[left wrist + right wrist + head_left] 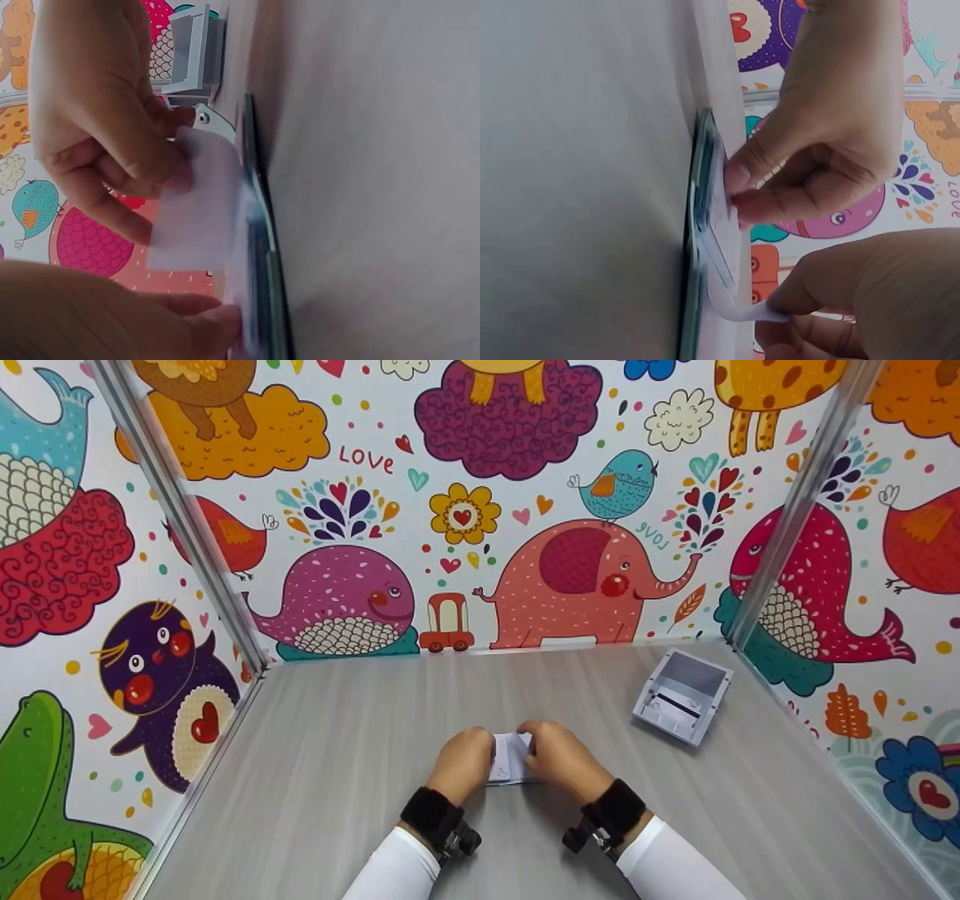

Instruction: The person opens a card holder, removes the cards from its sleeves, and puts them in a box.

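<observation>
A small notebook (500, 763) with pale printed pages and a dark green cover edge (694, 300) lies spread on the table between the two hands. On its left side, the left hand (463, 763) holds the pages with thumb and fingertips. The right hand (562, 754) pinches a thin whitish page (196, 206) between thumb and fingers at the right side. That page stands raised and bends away from the cover in both wrist views. A thicker block of pages (718, 214) lies under the left hand's fingertips.
Toward the back right of the table (360, 742) stands a grey open box (697, 671) with a printed white piece (673, 706) and a dark strip inside. Walls with cartoon animals (577, 585) and metal corner posts (795, 517) enclose the table's back and sides.
</observation>
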Demonstrator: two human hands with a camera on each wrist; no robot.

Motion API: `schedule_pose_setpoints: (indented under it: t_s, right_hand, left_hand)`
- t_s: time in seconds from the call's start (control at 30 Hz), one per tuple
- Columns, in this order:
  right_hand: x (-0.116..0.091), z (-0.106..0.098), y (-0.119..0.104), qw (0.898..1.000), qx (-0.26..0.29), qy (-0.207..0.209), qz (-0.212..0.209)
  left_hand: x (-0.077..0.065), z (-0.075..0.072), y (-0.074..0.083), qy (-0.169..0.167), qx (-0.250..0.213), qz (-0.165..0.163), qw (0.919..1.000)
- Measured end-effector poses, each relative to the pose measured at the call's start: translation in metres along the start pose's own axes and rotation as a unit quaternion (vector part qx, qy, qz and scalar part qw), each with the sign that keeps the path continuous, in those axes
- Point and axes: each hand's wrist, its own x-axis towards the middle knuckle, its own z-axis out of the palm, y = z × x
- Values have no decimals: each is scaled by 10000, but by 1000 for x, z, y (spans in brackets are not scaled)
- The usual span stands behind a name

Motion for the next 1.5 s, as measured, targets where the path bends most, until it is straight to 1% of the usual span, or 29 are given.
schedule_pose_setpoints:
  t_s: [0.1, 0.27, 0.3, 0.4, 0.5, 0.57, 0.63, 0.73, 0.8, 0.9, 1.0, 1.07, 1.23, 1.37, 1.5]
  right_hand:
    - [1, -3, 7, 9994, 56, -70, 329]
    - [3, -5, 19, 9945, 112, -393, 961]
    - [4, -5, 20, 9932, 132, -449, 1065]
    - [5, -5, 23, 9912, 102, -558, 1198]
    - [5, -5, 23, 9907, 2, -554, 1239]
    - [5, -5, 21, 9903, -76, -522, 1282]
    - [6, -6, 19, 9908, -25, -439, 1282]
    - [6, -5, 15, 9922, 357, -334, 1150]
    - [7, -3, 13, 9926, 758, -280, 904]
    - [7, 0, 11, 9877, 1374, -394, 639]
    - [6, 3, 12, 9808, 1776, -556, 590]
    - [5, 6, 14, 9782, 1852, -658, 670]
    - [5, 11, 20, 9776, 1820, -656, 825]
    - [7, 13, 22, 9749, 1920, -646, 923]
    - [7, 13, 22, 9738, 1954, -651, 959]
  left_hand:
    - [-1, 1, -1, 40, -93, -10, 9999]
    - [-1, 2, 1, -77, -235, -100, 9996]
    - [-1, 1, 2, -75, -220, -92, 9997]
    - [-1, 1, 3, -28, -74, -106, 9999]
    - [-1, 1, 3, 50, 202, -136, 9997]
    - [-1, 1, 3, 38, 349, -222, 9991]
    - [-1, 1, 3, 6, 427, -315, 9986]
    - [-1, 0, 2, -80, 499, -424, 9978]
    - [-2, -1, 2, -115, 553, -416, 9975]
    - [-1, -2, 1, -157, 640, -388, 9971]
    - [0, -2, 2, -239, 629, -398, 9969]
    - [0, -2, 2, -328, 609, -430, 9967]
    - [1, -2, 3, -477, 675, -447, 9956]
    - [2, -3, 3, -540, 736, -410, 9950]
    - [2, -2, 5, -560, 635, -355, 9958]
